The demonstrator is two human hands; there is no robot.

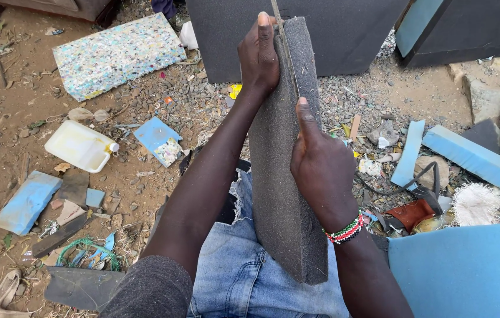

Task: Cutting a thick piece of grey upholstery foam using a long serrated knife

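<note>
We grip a grey foam slab [285, 176] upright on our lap, left hand [260, 56] clasped near its top, right hand [320, 171] closed around a thin blade [285, 44] that could slip toward our fingers.

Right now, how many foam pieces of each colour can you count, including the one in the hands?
Grey foam slab, held by left hand and right hand: 1
Multicoloured speckled foam block: 1
Light blue foam strips at right: 2
Total: 4
</note>
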